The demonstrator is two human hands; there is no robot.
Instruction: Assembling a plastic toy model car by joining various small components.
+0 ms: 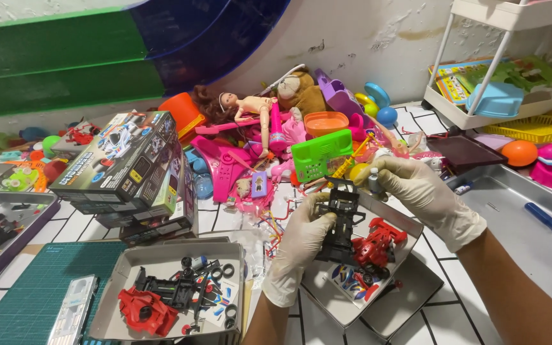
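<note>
The left hand [298, 246], gloved in white, grips a black toy car chassis [342, 220] from below and holds it up over an open grey box tray [396, 300], while the gloved right hand [416, 188] pinches a small silvery cylindrical part [374, 181] just above the front end of the chassis, touching or nearly touching it; which, I cannot tell. Judged from this, assembly looks only partly done: the chassis carries no wheels and no shell, and a red car body [378, 246] lies in the tray just right of the left hand, with a coloured sticker sheet [352, 281] under it. To the left of the left hand a second open tray [116, 319] holds another black frame [170, 291], a red shell [145, 313] and loose black tyres [225, 271], none of them fitted. Further left and beyond it stands a stack of flat rectangular kit boxes [122, 169], dark with green edges and pictures of racing cars on the lids. A green cutting mat [30, 294] lies on the surface at the near left. Right of the right hand a blue-handled screwdriver [547, 220] rests in a grey metal tray [525, 249]. Beyond both hands lies a heap of toys, among them a doll [244, 105] and a green toy basket [321, 153].
</note>
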